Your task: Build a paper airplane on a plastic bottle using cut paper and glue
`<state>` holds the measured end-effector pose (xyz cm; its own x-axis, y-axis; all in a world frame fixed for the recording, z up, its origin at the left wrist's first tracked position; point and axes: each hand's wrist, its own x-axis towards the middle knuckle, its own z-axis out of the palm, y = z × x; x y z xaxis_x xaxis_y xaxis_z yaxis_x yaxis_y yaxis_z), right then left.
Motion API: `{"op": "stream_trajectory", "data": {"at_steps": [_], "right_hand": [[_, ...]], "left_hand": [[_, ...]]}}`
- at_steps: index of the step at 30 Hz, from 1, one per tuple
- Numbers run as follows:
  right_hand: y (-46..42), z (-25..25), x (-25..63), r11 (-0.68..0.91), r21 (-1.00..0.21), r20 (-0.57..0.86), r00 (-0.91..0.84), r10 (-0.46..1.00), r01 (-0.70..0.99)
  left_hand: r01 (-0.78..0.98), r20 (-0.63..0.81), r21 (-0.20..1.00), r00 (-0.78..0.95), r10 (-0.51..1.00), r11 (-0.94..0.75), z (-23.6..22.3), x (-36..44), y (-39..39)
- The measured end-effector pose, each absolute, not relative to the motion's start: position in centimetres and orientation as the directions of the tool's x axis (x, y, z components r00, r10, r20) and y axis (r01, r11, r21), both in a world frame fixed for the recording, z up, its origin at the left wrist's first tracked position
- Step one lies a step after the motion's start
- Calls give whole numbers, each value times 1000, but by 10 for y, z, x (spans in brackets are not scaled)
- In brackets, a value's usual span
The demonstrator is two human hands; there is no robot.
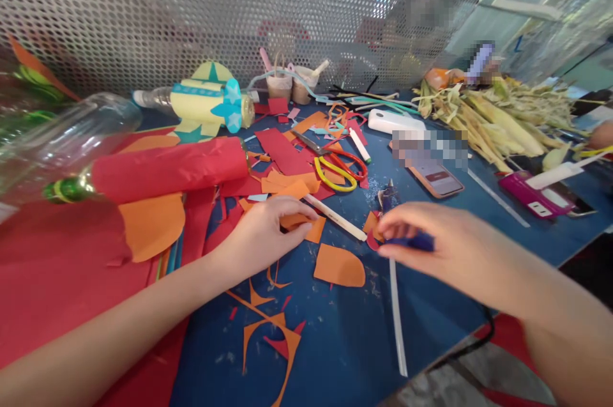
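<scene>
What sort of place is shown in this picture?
Probably a craft table: scissors lie among orange and red paper scraps, near a bottle wrapped in red paper.

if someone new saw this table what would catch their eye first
Probably the red-wrapped bottle lying at the left, its green neck showing, and the yellow paper-covered bottle with teal stars just behind it. Next might be the scissors with yellow and red handles, among paper scraps mid-table. Nearer the camera, the left hand is at orange paper, the right hand at a blue glue gun.
</scene>
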<state>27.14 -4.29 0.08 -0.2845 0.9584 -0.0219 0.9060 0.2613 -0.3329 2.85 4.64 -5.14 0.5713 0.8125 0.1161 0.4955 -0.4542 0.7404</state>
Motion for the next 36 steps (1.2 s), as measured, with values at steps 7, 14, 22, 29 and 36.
{"op": "stream_trajectory", "data": {"at_steps": [7, 14, 22, 29, 36], "right_hand": [[-32, -29, 218, 415, -273, 2, -431, 902, 868], [-21, -11, 224, 195, -549, -112, -303, 946, 813], [5, -12, 229, 100, -674, -163, -279, 946, 732], [8, -12, 225, 89, -661, -193, -283, 939, 745], [8, -9, 221, 87, -614, -193, -256, 947, 785]], "left_hand": [[414, 219, 760, 563, 797, -501, -56, 29, 44], [422, 208, 750, 580, 788, -509, -56, 29, 44], [409, 230, 730, 607, 761, -547, -54, 30, 44], [433, 224, 720, 595, 772, -543, -55, 30, 43], [433, 238, 708, 597, 766, -558, -56, 31, 43]]}}
